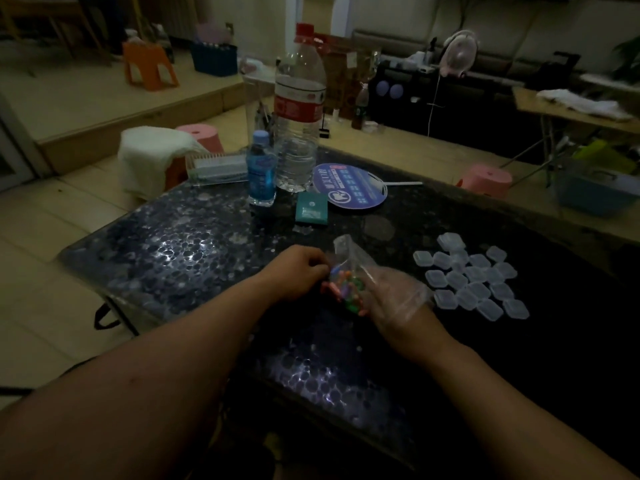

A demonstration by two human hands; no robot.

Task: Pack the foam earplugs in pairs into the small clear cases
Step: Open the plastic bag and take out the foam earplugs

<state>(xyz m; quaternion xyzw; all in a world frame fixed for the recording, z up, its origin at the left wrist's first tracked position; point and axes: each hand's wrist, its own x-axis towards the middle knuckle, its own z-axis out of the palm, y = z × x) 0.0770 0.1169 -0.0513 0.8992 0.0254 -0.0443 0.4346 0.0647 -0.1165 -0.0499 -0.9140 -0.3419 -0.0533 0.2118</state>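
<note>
Over dim table [194, 244], clear bag [350, 251] blurring earplugs [346, 289] inside

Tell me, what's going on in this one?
A person at a dark table has a clear plastic bag of coloured foam earplugs between both hands. The right hand holds the bag from beneath and shows through the plastic. The left hand has its fingers curled at the bag's left side; the dim light hides what they pinch. A cluster of small clear cases lies on the table to the right, untouched and none visibly filled.
</note>
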